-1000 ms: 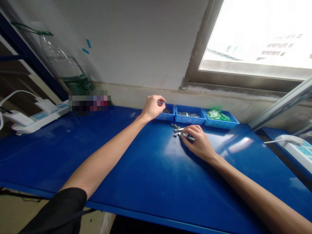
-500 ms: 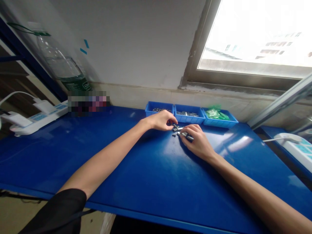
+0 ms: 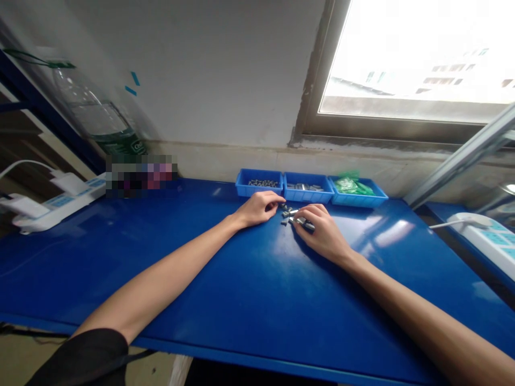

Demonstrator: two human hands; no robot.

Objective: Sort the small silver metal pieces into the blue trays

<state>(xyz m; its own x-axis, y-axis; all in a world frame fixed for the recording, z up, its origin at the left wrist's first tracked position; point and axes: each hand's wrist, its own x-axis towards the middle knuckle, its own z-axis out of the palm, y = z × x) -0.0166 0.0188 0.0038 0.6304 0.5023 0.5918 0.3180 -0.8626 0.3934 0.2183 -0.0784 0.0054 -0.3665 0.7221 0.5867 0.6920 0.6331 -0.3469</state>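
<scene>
On the blue table (image 3: 225,289) lies a small loose group of dark and silvery metal pieces (image 3: 285,214). My left hand (image 3: 257,208) is at the left side of the group, its fingers curved and the thumb apart from the forefinger. Nothing shows between them. From the right, my right hand (image 3: 322,230) curls over a few longer silvery metal pieces (image 3: 308,224), with the thumb and fingers on either side of them. Its palm side is partly hidden.
Behind my hands stand three blue bins: one with small dark parts (image 3: 263,183), one with longer metal parts (image 3: 306,187), one with green plastic packets (image 3: 352,186). Power strips lie at the left (image 3: 60,203) and right (image 3: 488,236). A large bottle (image 3: 96,112) stands back left.
My left hand has drawn back a little to the left, away from the small metal pieces, and its fingers have parted. The right hand stays by the metal pieces. The view has shifted slightly.
</scene>
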